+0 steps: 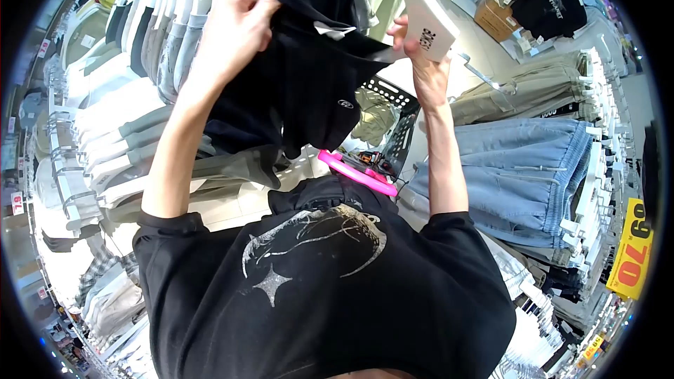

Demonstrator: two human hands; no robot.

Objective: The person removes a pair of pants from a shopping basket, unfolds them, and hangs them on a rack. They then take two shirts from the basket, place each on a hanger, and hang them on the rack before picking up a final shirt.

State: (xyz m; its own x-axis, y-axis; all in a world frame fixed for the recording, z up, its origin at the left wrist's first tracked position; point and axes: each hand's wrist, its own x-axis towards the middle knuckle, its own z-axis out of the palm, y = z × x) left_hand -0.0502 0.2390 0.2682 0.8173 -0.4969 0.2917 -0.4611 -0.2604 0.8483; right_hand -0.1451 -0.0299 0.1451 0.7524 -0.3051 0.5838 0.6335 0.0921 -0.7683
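Raised in front of me, a black garment (309, 63) hangs from my left hand (242, 21), whose fingers pinch its upper edge. A small oval logo shows low on the cloth, and a white tag lies near its opening. I cannot tell exactly what kind of garment it is. My right hand (427, 63) is closed around a wide white hanger (425, 17) with dark lettering, tilted up and to the left. The garment's right edge reaches to the fingers of my right hand; whether they grip it too is unclear.
Hanging shirts (165, 28) crowd the left rack. At right hang light blue denim trousers (505, 168) and beige trousers (526, 88). A black perforated basket (400, 137) stands below, near a bright pink curved object (358, 174). A yellow price sign (627, 249) is at far right.
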